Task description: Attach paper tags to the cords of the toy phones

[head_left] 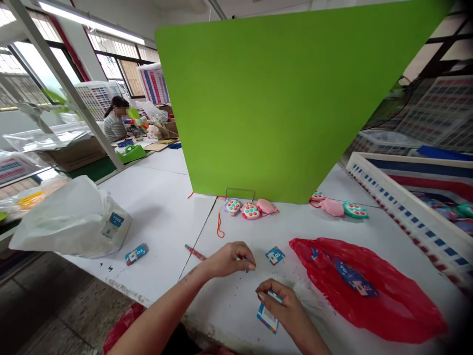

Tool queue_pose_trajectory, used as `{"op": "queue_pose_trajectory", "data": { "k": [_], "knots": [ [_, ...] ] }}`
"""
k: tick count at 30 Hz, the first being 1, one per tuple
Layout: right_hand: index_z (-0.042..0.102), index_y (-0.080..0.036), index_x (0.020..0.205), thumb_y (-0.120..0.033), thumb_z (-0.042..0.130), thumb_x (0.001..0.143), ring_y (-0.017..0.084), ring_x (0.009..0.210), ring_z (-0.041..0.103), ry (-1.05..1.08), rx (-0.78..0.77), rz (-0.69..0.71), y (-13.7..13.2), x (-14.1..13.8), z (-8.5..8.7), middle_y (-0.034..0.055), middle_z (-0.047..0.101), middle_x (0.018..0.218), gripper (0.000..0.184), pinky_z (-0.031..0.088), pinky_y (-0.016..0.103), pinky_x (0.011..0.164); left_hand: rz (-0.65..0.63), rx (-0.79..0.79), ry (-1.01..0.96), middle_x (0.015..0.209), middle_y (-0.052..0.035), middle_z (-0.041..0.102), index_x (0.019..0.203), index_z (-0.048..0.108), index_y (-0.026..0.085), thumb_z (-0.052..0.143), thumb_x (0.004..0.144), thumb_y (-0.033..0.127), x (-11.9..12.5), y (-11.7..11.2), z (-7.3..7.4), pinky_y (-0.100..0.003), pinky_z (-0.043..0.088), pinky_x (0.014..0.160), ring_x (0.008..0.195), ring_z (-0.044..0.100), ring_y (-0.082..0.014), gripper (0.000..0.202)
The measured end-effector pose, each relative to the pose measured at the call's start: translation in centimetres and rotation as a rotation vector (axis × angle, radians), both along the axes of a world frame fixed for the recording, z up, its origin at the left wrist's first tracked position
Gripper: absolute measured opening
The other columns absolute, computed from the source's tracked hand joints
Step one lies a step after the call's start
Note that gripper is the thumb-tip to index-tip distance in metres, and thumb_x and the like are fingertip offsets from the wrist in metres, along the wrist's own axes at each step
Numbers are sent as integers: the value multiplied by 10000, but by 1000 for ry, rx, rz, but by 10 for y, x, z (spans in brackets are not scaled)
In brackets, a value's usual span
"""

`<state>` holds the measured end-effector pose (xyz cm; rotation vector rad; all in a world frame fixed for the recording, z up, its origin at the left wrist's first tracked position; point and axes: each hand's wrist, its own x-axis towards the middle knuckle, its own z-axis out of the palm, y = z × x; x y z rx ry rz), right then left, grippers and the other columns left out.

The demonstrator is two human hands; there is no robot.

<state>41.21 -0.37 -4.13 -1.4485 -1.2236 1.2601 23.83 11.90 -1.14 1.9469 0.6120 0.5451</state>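
Note:
My right hand (286,301) is closed on a blue-and-white printed card (268,318), holding it just above the white table near its front edge. To the left and a little farther off, my left hand (236,260) is pinched, with a small bluish bit showing at the fingertips that I cannot make out. A small blue card pack (275,255) lies between and beyond the two hands. Right of it spreads a red plastic bag (402,305) with more blue cards (356,281) in it. A slim reddish stick, perhaps a pen (195,252), lies beside my left forearm.
A green board (258,108) stands across the table (158,212), with several turtle-like toys (251,210) at its foot. White bag (70,217) and another card pack (136,254) lie left; a white crate (402,231) stands right. A person (115,123) sits far left.

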Motion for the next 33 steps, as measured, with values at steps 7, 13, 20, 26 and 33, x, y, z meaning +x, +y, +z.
{"op": "queue_pose_trajectory", "data": {
  "k": [7,13,20,26,33],
  "knots": [
    [612,-189,710,-561,675,631,97,505,368,182,-112,-126,-8,23,-6,-29,450,572,385,305,207,483,777,120,397,1075,-153,608,1078,629,118,446,854,185,-11,125,-27,-321,416,841,951,562,-223,297],
    [601,-200,761,-573,693,625,94,481,381,314,-190,-133,-8,36,-12,-40,430,556,408,315,202,458,859,141,505,981,-116,646,856,697,157,541,782,196,-18,148,-42,-305,389,844,995,545,-246,176],
    [600,-199,794,-472,722,653,84,513,402,468,-161,-186,-6,26,-10,-41,461,604,331,330,188,475,731,97,367,827,-70,655,705,675,166,568,722,177,-10,104,-36,-284,410,768,843,572,-207,109],
    [604,-188,826,-458,729,648,84,487,439,430,-142,-194,1,11,-8,-39,525,612,347,332,190,450,603,-137,119,752,-35,637,840,628,142,471,838,365,-4,15,-33,-247,445,655,699,574,-141,273],
    [606,-182,833,-462,755,621,167,558,619,489,-165,-151,6,-17,-2,9,653,700,382,471,277,550,592,-722,-484,705,-23,616,781,648,119,690,720,393,0,-62,-46,-227,426,637,626,536,-97,283]
  ]
}}
